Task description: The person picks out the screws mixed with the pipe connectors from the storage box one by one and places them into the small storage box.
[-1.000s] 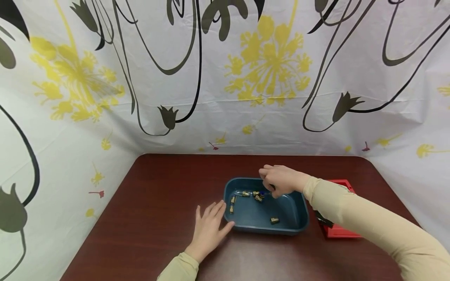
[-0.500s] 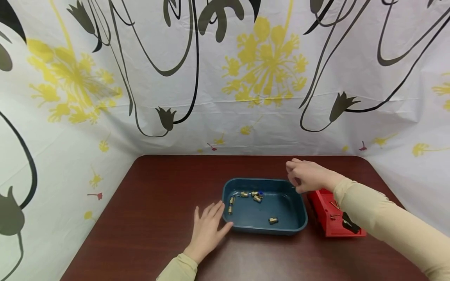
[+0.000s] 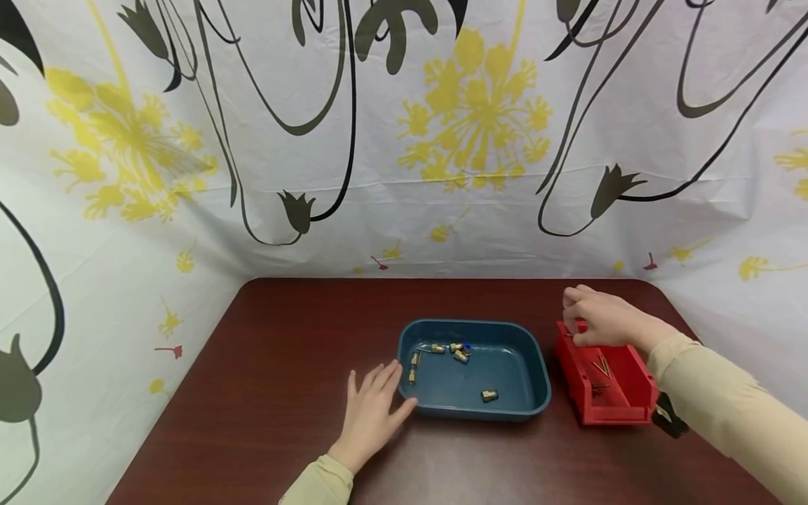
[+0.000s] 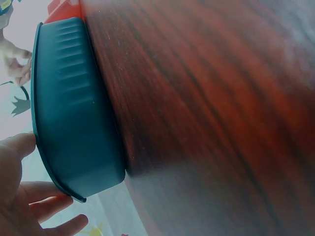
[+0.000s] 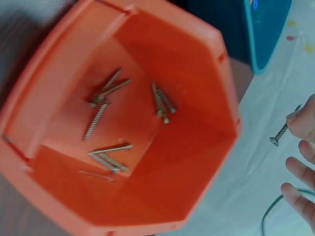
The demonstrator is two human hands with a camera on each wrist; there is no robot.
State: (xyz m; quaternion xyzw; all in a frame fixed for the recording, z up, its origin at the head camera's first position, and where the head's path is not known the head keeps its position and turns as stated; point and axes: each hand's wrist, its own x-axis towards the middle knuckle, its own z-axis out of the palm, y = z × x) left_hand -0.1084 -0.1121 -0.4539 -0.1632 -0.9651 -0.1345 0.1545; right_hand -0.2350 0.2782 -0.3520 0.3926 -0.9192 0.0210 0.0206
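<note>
Over the far left part of a red bin (image 3: 621,410) hovers my right hand (image 3: 602,319); thumb and finger pinch a screw (image 5: 280,133), whose head hangs free in the right wrist view. Inside the bin lie several loose screws (image 5: 110,152) in small groups. My left hand (image 3: 372,414) rests with spread, straight fingers against the left rim of a blue tray (image 3: 473,414). Several brass fittings (image 3: 461,356) gather toward the tray's back and left, and one more brass fitting (image 3: 489,395) lies near its front. A small blue piece (image 3: 466,348) sits among them.
Tray and bin stand side by side on a dark reddish wooden table (image 3: 303,351). A patterned cloth (image 3: 404,140) hangs behind the table. A black object (image 3: 669,415) shows beside the right wrist, at the bin's right.
My right hand has gone from above the tray, rightward, to above the red bin with the screw. More of the bin's inside shows now. The left hand stays at the tray.
</note>
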